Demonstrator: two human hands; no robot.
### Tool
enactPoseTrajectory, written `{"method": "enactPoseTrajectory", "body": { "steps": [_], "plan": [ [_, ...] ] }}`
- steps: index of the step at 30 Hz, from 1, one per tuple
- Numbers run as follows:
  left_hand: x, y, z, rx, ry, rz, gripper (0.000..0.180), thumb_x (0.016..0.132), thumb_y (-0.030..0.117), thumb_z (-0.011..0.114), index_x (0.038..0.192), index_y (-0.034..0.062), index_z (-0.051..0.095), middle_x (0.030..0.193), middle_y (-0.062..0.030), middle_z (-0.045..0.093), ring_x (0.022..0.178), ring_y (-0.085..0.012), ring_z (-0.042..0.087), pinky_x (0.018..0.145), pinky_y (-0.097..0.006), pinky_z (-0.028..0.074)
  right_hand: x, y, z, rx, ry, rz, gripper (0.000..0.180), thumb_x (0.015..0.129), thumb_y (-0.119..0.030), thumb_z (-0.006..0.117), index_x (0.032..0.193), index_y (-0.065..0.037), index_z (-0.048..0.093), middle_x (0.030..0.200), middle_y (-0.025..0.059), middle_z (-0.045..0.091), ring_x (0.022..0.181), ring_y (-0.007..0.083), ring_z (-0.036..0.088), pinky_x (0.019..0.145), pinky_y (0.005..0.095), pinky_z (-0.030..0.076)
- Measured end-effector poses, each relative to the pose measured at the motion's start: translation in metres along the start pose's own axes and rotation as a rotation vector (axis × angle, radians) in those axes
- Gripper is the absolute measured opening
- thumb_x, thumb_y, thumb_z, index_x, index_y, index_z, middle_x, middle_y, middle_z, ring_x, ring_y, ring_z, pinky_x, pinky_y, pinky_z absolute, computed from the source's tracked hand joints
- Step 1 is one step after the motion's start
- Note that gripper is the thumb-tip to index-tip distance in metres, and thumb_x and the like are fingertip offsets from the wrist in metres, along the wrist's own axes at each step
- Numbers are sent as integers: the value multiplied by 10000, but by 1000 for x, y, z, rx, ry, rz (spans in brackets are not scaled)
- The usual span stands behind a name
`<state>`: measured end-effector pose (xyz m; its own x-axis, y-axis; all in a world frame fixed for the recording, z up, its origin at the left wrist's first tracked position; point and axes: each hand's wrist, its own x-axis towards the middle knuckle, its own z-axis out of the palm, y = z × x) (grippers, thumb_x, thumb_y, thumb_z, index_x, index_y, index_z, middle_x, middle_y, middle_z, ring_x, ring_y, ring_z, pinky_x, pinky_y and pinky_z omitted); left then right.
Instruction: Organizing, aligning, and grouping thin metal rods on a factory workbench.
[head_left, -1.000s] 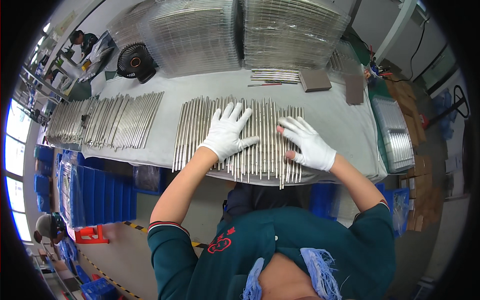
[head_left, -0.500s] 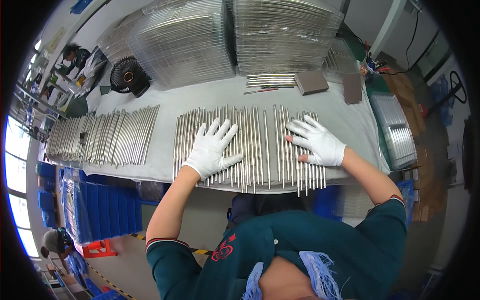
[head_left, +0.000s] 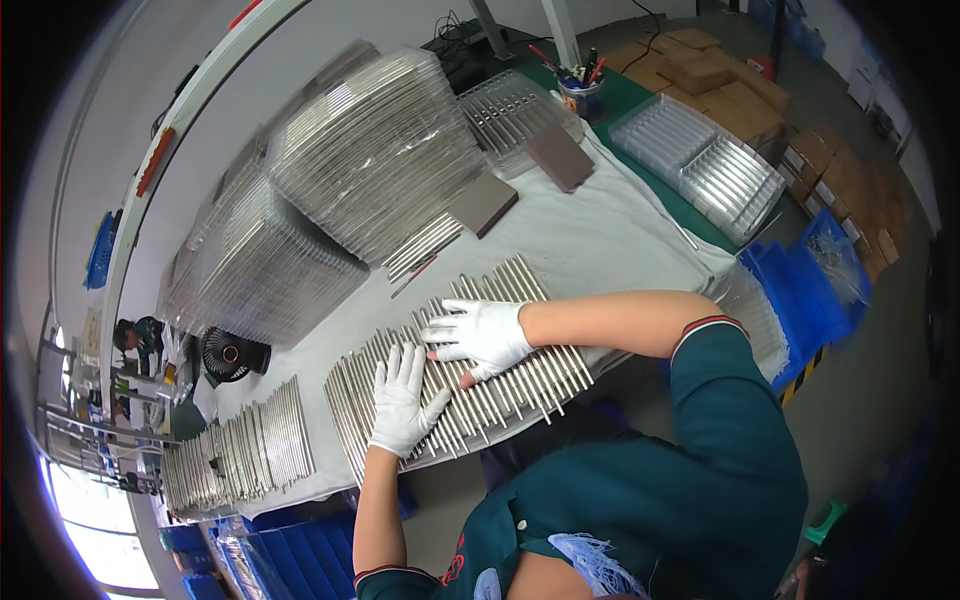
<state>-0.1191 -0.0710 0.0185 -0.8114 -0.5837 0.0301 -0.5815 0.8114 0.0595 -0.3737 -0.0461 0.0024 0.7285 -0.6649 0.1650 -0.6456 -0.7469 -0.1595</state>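
Alignment, seemingly, of slender silvery metal rods [head_left: 500, 392] under white-gloved left hand [head_left: 403, 405] and white-gloved right hand [head_left: 485, 338], fingers slightly apart, unclamped; likely calls next for even pressure.

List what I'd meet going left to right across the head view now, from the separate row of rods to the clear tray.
Left row of metal rods → left gloved hand → right gloved hand → farther-back brown block → clear plastic tray.
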Motion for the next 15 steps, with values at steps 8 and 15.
{"method": "enactPoseTrajectory", "body": {
  "steps": [8,15],
  "plan": [
    [27,41,-7,-39,-89,214,888,871,580,568,1505,6,330,1546,-238,320,1443,-443,253,1186,-533,149,-67,20,-17,6,75,62,681,950,-608,436,1432,-131,498,1512,168,417,1431,306,343,1190,500,200],
    [38,129,-11,-87,-173,464,872,882,636,529,1503,49,353,1541,-235,317,1447,-441,251,1189,-561,133,-94,37,-8,88,211,124,656,988,-556,400,1445,-90,470,1494,185,436,1401,321,391,1185,482,229]
  ]
}}
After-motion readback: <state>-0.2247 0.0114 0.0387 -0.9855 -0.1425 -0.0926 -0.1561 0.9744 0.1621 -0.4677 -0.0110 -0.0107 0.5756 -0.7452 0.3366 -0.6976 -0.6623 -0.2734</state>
